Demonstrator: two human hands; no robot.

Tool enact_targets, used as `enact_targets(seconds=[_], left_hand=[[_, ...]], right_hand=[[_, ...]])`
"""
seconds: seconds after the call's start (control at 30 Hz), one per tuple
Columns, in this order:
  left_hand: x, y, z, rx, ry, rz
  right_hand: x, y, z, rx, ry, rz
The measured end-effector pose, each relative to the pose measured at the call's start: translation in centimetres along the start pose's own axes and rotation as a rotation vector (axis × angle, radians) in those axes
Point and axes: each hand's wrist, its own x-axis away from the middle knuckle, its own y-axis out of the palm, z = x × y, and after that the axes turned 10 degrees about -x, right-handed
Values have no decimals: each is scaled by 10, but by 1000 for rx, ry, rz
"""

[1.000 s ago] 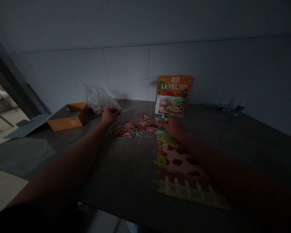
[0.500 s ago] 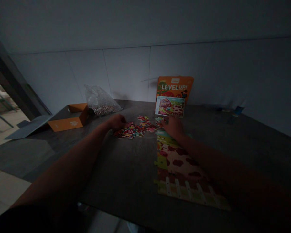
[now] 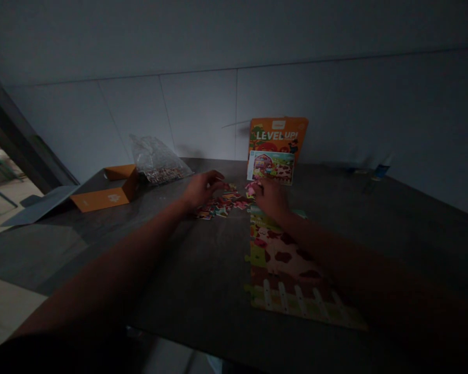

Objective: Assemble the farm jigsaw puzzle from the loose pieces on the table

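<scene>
My right hand (image 3: 273, 198) is closed on a pink puzzle piece (image 3: 251, 187), just beyond the top edge of the joined puzzle section (image 3: 283, 257). That section shows a spotted cow and a white fence, and my right forearm covers part of it. My left hand (image 3: 203, 189) hovers at the pile of loose puzzle pieces (image 3: 221, 206), its fingers curved and apart. No piece can be made out in it in this dim light.
Behind the pieces, a picture card (image 3: 275, 167) leans on an orange "LEVEL UP!" box lid (image 3: 278, 136) against the wall. To the left are a clear plastic bag (image 3: 156, 158) with pieces inside and an open orange box (image 3: 105, 197). A small blue-labelled item (image 3: 381, 171) lies far right.
My left hand has moved right and lifted over the pile, its fingers parting. My right hand has shifted slightly left, and a pink piece now shows at its fingertips. The view has tilted slightly.
</scene>
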Motion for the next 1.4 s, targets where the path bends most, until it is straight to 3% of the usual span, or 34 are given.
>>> enact_targets(seconds=[0.03, 0.1, 0.23, 0.37, 0.47, 0.53, 0.63, 0.87, 1.0, 1.13, 1.33, 1.4], left_hand=[[-3, -6, -9, -122, -48, 16], [-7, -19, -25, -350, -170, -67], [-8, -43, -39, -516, -196, -396], [-2, -49, -33, -459, -69, -684], [2, -43, -30, -437, -91, -773], [1, -39, -31, -441, -91, -713], [-2, -39, -29, -357, -50, -534], [0, -24, 3, 116, 19, -180], [8, -6, 18, 303, 12, -156], [12, 3, 21, 392, -35, -144], [1, -1, 7, 335, -115, 221], [-2, -3, 4, 306, -139, 262]], right_hand=[[-2, 0, 5, 37, 91, 7], [-4, 0, 13, 114, 265, -22], [-3, 0, 18, 189, 458, -13], [-1, 3, 19, 172, 463, 87], [-2, 8, 23, 76, 320, 120], [-4, 11, 26, -16, 161, 116], [-7, 15, 26, -120, -41, 88], [1, 12, 8, -393, -374, -45], [6, 12, -2, -509, -391, -143], [6, 13, -3, -509, -334, -179], [4, 16, 4, -448, -227, -112], [4, 15, 5, -460, -238, -97]])
